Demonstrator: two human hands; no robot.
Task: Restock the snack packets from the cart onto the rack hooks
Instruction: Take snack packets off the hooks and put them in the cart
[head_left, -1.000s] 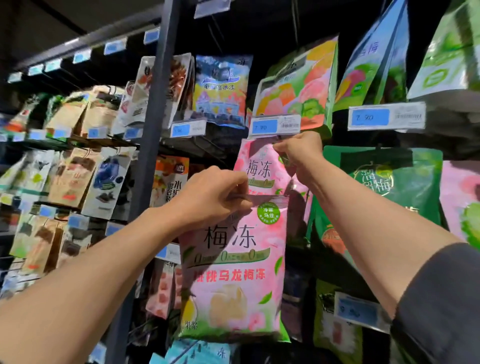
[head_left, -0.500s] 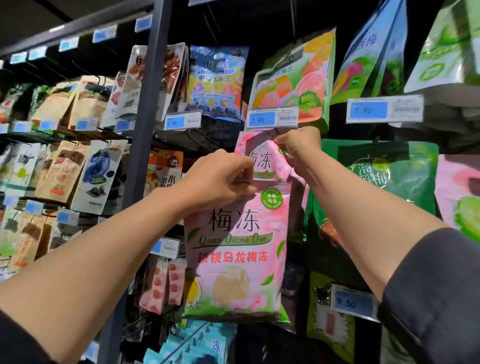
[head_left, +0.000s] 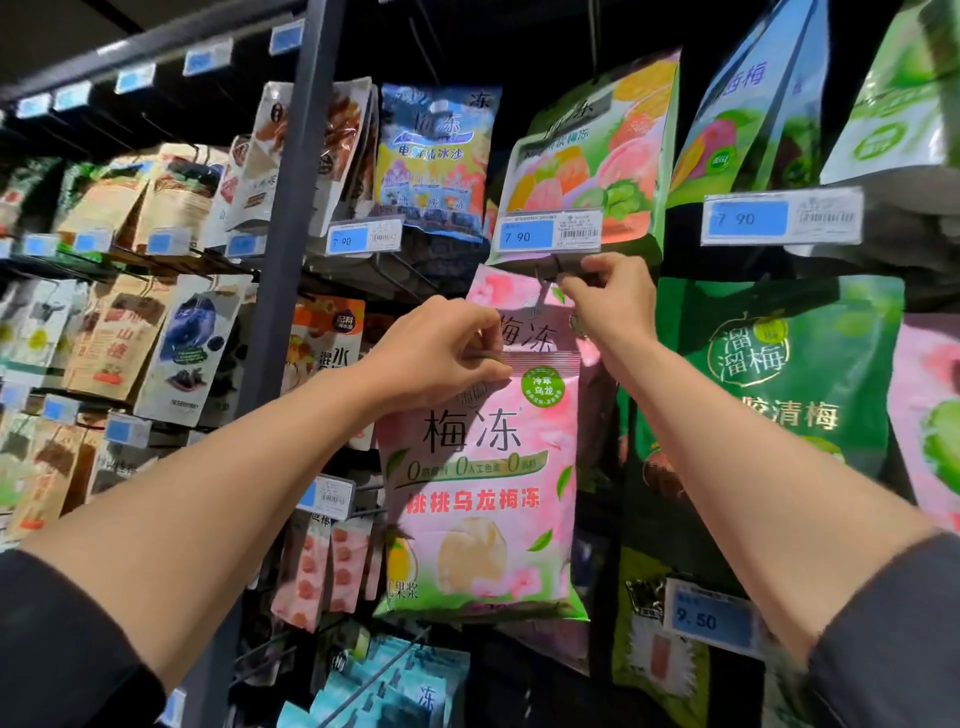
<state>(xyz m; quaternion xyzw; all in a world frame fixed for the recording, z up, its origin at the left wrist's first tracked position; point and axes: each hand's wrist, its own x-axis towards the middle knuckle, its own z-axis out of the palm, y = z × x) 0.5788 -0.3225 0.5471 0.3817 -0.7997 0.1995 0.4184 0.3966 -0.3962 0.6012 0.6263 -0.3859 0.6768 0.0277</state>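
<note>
Shop racking fills the view, brown snack pouches hanging at the far left. Left hand pinches the pink plum-jelly packet by its top seal; right hand grips the hook end under the price tag. Next, probably, thread the packet's hole onto that hook. Green packets hang rightward.

Held packet before hung packet, price tag above, rack post left
</note>
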